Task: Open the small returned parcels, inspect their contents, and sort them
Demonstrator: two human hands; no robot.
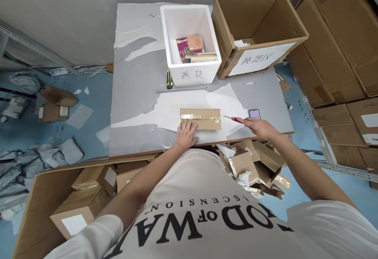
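Observation:
A closed brown cardboard box [206, 123] with shiny clear tape along its top lies on white paper at the table's front. My left hand [186, 134] grips its near left corner, fingers on the top and thumb at the front side. To the right of the box, my right hand [258, 127] is closed around a slim knife [234, 119] with a red and dark handle. The thin blade points left, its tip just short of the box's right end. Beside my right hand lies a phone [254, 113] with its screen lit.
A white foam box [191, 74] holding several books stands at the back of the table [132, 86]. Beside it is a large open carton [262, 60] with a handwritten label. A yellow-black box cutter [169, 80] lies near the foam box. Opened cartons [245, 164] pile up below the front edge.

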